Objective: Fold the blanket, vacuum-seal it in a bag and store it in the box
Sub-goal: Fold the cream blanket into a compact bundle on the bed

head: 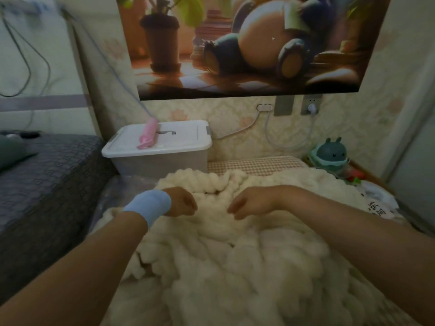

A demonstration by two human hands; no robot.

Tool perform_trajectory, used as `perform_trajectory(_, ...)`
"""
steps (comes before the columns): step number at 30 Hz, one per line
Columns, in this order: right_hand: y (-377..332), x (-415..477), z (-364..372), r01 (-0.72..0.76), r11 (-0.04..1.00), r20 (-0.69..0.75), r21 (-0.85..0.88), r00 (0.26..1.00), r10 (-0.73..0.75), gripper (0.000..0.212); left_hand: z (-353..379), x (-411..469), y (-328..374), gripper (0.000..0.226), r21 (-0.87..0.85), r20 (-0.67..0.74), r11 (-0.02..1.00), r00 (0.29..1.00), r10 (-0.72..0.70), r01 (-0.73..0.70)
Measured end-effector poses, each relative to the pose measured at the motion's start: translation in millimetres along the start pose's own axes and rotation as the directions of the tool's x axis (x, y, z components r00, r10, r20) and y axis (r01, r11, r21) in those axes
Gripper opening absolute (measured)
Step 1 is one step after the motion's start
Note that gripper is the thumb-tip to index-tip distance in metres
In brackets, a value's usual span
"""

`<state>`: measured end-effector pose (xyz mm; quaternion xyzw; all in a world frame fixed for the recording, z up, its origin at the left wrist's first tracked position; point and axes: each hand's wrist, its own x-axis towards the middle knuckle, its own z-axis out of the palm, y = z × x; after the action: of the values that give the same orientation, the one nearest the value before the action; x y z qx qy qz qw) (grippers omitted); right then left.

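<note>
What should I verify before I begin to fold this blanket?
1. Blanket laid flat: not ok. The blanket lies bunched in ridges.
2. Hold on the blanket: cannot tell. The left grip is curled and the right grip hangs loosely curled, both over its far part.
3. Box open: not ok. The box has its lid on, with a pink object lying on the lid.
4. Bag at hand: cannot tell. Clear plastic shows at the blanket's left edge; it may be the bag.
</note>
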<state>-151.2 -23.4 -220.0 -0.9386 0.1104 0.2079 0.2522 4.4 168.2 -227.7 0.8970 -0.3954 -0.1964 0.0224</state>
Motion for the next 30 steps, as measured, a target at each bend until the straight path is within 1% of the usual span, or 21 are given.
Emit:
perform_trajectory(2, -15, -14, 18, -0.070, 0.990, 0.257, 0.126, 0.966, 0.035, 0.058, 12, -26, 1, 0.028, -0.096, 0.059, 0.995, 0.998, 0.026, -0.021)
perform_trajectory(3, -20, -23, 25, -0.089, 0.986, 0.363, 0.139, 0.931, 0.033, 0.063, 17, -39, 2, 0.032, -0.176, 0.106, 0.984, 0.993, 0.049, -0.029)
perform_trajectory(4, -22, -31, 32, -0.086, 0.993, 0.452, 0.085, 0.891, 0.038, 0.065, 22, -51, 2, 0.039, -0.217, 0.173, 0.975, 0.982, 0.079, -0.040)
perform_trajectory(5, -23, -38, 35, -0.071, 0.997, 0.468, -0.004, 0.881, 0.065, 0.068, 27, -61, 3, 0.049, -0.198, 0.257, 0.979, 0.961, 0.098, -0.047)
perform_trajectory(7, -22, -45, 41, -0.010, 0.968, 0.398, -0.251, 0.910, 0.113, 0.078, 37, -79, 5, 0.070, -0.027, 0.404, 0.999, 0.914, 0.037, -0.029)
perform_trajectory(9, -19, -51, 40, -0.032, 0.931, 0.249, -0.362, 0.960, 0.130, 0.064, 47, -90, 5, 0.079, 0.128, 0.404, 0.992, 0.914, -0.035, -0.018)
perform_trajectory(11, -14, -58, 29, -0.042, 0.934, 0.055, -0.354, 0.996, 0.066, 0.041, 48, -94, 1, 0.064, 0.159, 0.253, 0.987, 0.967, -0.026, -0.015)
perform_trajectory(13, -10, -69, 11, -0.035, 0.954, -0.232, -0.299, 0.972, -0.037, 0.024, 36, -99, -3, 0.045, 0.104, 0.057, 0.995, 0.998, -0.007, 0.001)
perform_trajectory(14, -5, -74, 0, -0.061, 0.970, -0.430, -0.234, 0.901, -0.047, 0.019, 26, -104, -4, 0.039, 0.075, -0.046, 0.997, 0.999, -0.023, 0.027)
perform_trajectory(16, 9, -82, -19, -0.108, 0.994, -0.749, -0.032, 0.661, 0.047, 0.018, 1, -111, -4, 0.036, -0.034, -0.271, 0.995, 0.957, -0.101, 0.095)
perform_trajectory(17, 15, -87, -25, -0.107, 0.991, -0.824, 0.074, 0.554, 0.122, 0.019, -11, -112, -7, 0.035, -0.127, -0.360, 0.982, 0.916, -0.178, 0.141)
perform_trajectory(18, 23, -87, -28, -0.088, 0.982, -0.851, 0.169, 0.489, 0.190, 0.027, -21, -111, -11, 0.036, -0.174, -0.425, 0.967, 0.872, -0.243, 0.185)
perform_trajectory(19, 26, -91, -28, -0.055, 0.971, -0.845, 0.231, 0.483, 0.228, 0.037, -26, -109, -15, 0.036, -0.179, -0.457, 0.957, 0.842, -0.286, 0.227)
perform_trajectory(20, 28, -91, -25, -0.025, 0.966, -0.815, 0.257, 0.532, 0.230, 0.047, -27, -107, -17, 0.036, -0.162, -0.447, 0.949, 0.837, -0.314, 0.270)
perform_trajectory(22, 30, -88, -12, -0.003, 0.991, -0.721, 0.134, 0.686, 0.100, 0.059, -19, -104, -14, 0.038, -0.086, -0.359, 0.948, 0.877, -0.318, 0.308)
perform_trajectory(24, 35, -82, 6, -0.079, 0.996, -0.502, -0.035, 0.863, 0.051, 0.071, -6, -103, -7, 0.042, -0.057, -0.243, 0.970, 0.939, -0.242, 0.235)
perform_trajectory(25, 38, -78, 13, -0.143, 0.987, -0.364, -0.068, 0.925, 0.109, 0.074, 2, -100, -5, 0.042, -0.075, -0.185, 0.984, 0.967, -0.173, 0.162)
perform_trajectory(27, 40, -71, 24, -0.214, 0.974, -0.186, -0.069, 0.962, 0.198, 0.069, 15, -98, -2, 0.047, -0.077, -0.106, 0.996, 0.993, -0.058, 0.050)
perform_trajectory(28, 38, -66, 25, -0.218, 0.973, -0.163, -0.069, 0.965, 0.205, 0.062, 18, -93, -1, 0.045, -0.038, -0.070, 0.998, 0.996, -0.060, 0.057)
perform_trajectory(29, 36, -62, 24, -0.208, 0.973, -0.204, -0.098, 0.961, 0.186, 0.057, 21, -88, -2, 0.042, 0.030, -0.034, 0.994, 0.994, -0.101, 0.102)
perform_trajectory(30, 34, -56, 20, -0.192, 0.970, -0.303, -0.145, 0.942, 0.142, 0.055, 19, -84, -3, 0.041, 0.140, 0.002, 0.977, 0.987, -0.163, 0.162)
